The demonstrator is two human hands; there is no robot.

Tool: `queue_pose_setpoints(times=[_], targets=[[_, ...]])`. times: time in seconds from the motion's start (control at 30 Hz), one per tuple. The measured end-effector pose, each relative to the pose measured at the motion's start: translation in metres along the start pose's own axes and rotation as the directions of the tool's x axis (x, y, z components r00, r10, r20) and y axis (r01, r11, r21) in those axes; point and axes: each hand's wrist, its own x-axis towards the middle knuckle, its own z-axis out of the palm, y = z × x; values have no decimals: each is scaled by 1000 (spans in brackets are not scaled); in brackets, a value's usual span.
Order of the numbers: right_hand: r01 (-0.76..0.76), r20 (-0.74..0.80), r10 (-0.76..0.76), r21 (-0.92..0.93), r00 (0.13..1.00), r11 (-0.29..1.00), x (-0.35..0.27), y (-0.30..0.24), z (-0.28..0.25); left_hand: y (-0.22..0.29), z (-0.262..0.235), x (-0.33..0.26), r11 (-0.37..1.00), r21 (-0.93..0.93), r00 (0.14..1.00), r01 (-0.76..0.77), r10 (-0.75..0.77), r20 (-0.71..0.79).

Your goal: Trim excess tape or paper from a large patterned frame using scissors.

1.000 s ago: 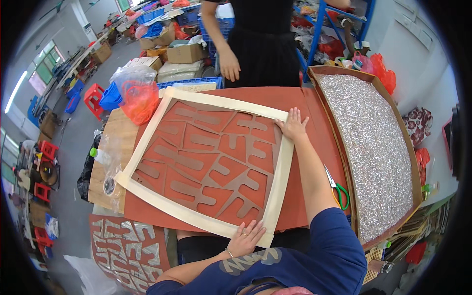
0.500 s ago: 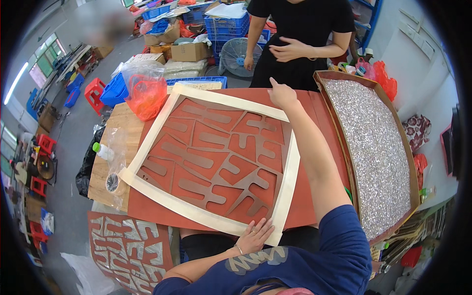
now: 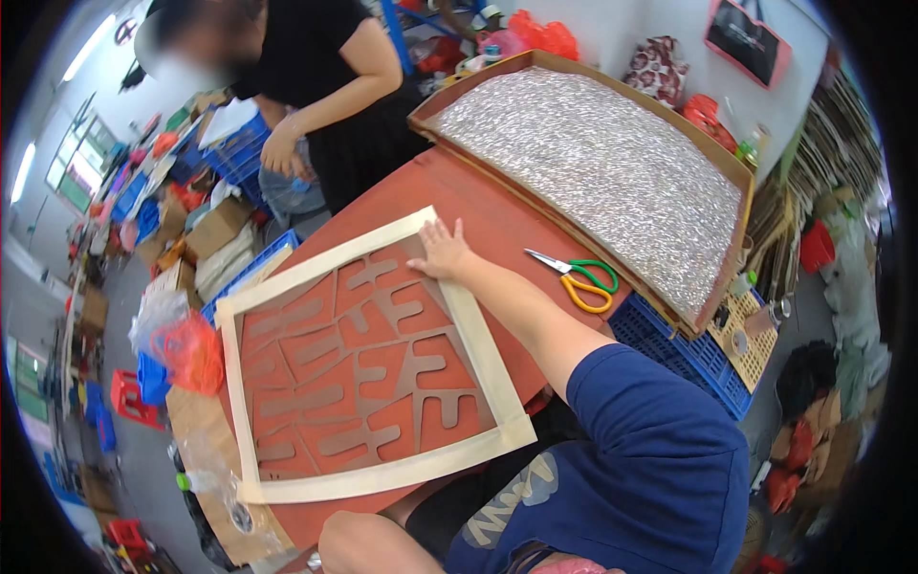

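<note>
A brown stencil sheet point(image 3: 335, 346) with several letter-like cut-outs lies on the red-brown tabletop point(image 3: 382, 206). Cream strips form a border point(image 3: 470, 337) around it. My right hand point(image 3: 442, 253) rests with fingers spread at the far right corner of that border, partly over the sheet, and grips nothing. My left hand is out of the picture. Scissors point(image 3: 578, 279) with green and yellow handles lie to the right of my right forearm.
A large shallow tray point(image 3: 545, 187) of glittering silver bits point(image 3: 612, 163) stands at the far right. Below it is a blue crate point(image 3: 674, 349). A co-worker point(image 3: 320, 105) in black stands beyond the table. Plastic bags point(image 3: 186, 349) and a tape roll point(image 3: 239, 518) sit at the left.
The view has swung right, bringing the scissors into sight. My right hand has come from a raised pointing pose onto the border. My left hand has left the near edge and the view.
</note>
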Motion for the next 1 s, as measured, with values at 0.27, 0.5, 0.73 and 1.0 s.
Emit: queue_pose_setpoints(times=[0.27, 0.5, 0.73, 1.0], targets=[[216, 99, -232, 144, 968, 966, -43, 31, 4, 18, 51, 6, 652, -373, 751, -660, 571, -331], [314, -160, -306, 27, 939, 949, -60, 29, 12, 48, 64, 21, 348, -149, 373, -926, 770, -519], [331, -273, -302, 66, 913, 941, -58, 37, 25, 69, 57, 31, 237, 73, 190, -969, 898, -398], [312, -329, -261, 113, 907, 943, -60, 36, 22, 79, 46, 26, 251, -110, 274, -962, 860, -431]])
